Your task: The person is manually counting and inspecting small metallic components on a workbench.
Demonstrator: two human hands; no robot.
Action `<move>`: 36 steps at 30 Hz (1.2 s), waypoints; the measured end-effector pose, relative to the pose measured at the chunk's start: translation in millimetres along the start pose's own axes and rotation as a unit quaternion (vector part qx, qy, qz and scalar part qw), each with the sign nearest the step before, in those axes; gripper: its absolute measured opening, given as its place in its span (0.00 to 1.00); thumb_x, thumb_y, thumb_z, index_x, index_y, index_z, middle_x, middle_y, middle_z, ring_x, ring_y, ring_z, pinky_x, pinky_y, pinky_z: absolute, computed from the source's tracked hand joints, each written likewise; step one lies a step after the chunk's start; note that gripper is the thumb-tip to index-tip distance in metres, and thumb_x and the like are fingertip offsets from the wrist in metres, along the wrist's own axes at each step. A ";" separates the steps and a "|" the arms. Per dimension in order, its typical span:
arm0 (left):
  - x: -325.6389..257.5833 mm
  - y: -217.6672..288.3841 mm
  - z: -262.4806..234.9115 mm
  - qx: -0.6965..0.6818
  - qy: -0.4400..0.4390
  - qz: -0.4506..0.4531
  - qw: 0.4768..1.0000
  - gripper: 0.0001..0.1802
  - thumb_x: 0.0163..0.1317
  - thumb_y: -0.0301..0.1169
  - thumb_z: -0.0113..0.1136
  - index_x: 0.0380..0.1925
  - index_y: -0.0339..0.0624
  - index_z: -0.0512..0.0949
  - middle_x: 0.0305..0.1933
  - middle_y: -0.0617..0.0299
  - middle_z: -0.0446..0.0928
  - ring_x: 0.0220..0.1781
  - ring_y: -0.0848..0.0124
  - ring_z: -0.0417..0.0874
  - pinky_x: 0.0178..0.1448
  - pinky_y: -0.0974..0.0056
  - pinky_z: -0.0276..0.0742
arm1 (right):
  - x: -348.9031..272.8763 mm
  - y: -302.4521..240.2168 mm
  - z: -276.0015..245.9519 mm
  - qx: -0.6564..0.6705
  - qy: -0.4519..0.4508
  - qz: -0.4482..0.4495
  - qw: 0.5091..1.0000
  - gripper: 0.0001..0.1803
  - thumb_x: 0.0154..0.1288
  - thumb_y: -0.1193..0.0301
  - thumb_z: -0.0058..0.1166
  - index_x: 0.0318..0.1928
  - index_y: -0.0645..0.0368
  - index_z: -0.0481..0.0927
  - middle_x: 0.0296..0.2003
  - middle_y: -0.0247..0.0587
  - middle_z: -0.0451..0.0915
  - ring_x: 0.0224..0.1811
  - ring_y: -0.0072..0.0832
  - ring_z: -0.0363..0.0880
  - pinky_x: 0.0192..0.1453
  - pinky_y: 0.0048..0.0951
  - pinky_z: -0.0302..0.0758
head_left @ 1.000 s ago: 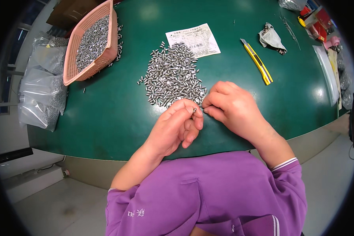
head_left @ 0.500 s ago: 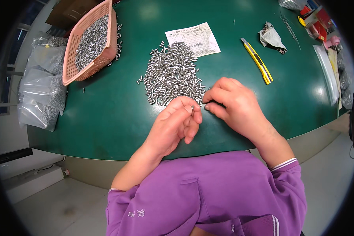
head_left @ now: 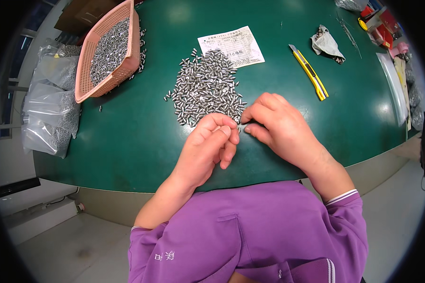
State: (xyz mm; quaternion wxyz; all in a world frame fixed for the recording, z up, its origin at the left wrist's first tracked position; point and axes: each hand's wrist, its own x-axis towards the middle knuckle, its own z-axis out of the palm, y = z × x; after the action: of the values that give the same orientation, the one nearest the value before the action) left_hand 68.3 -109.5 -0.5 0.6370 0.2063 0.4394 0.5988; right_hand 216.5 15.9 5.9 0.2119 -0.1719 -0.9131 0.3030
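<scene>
On the green table (head_left: 127, 146) you have the heap of small metal pins (head_left: 207, 87) just above your hands. Your left hand (head_left: 207, 148) and right hand (head_left: 281, 127) meet at its near edge, fingertips pinched closed on one tiny pin (head_left: 240, 126). It looks hard, light and slippery; hold it by the sides, near the middle.

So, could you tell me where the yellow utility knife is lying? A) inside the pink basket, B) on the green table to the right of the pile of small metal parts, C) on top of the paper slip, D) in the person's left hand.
B: the yellow utility knife lies flat on the bare green table, right of the pile of small metal parts and clear of both hands.
</scene>
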 end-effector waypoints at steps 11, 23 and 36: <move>-0.4 0.4 -1.4 0.007 -0.002 -0.007 1.000 0.06 0.67 0.28 0.43 0.41 0.40 0.67 0.32 0.63 0.72 0.19 0.79 0.69 0.19 0.76 0.62 | 0.9 -0.1 2.6 0.003 0.007 0.009 1.000 0.08 0.50 0.77 0.59 0.33 0.57 0.78 0.31 0.37 0.72 0.36 0.35 0.72 0.39 0.32 0.71; -1.3 2.1 0.4 -0.025 -0.064 -0.052 0.996 0.06 0.69 0.31 0.44 0.39 0.41 0.67 0.31 0.62 0.72 0.20 0.80 0.70 0.19 0.75 0.64 | 4.5 -3.2 1.0 0.177 0.042 -0.010 0.983 0.06 0.54 0.78 0.58 0.34 0.57 0.80 0.31 0.36 0.74 0.35 0.30 0.74 0.37 0.28 0.72; -0.9 3.6 1.4 -0.044 -0.034 -0.030 0.998 0.13 0.71 0.36 0.36 0.42 0.40 0.68 0.33 0.60 0.72 0.23 0.77 0.71 0.23 0.73 0.67 | 1.0 4.1 -0.7 -0.036 0.011 0.037 0.999 0.06 0.50 0.75 0.58 0.31 0.56 0.77 0.32 0.38 0.73 0.39 0.38 0.73 0.42 0.36 0.73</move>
State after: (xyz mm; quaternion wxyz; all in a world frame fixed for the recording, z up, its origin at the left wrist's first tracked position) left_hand 67.4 -109.3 3.4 0.6778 0.1848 0.3970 0.5906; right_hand 216.8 19.8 4.1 0.2046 -0.2169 -0.9138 0.2757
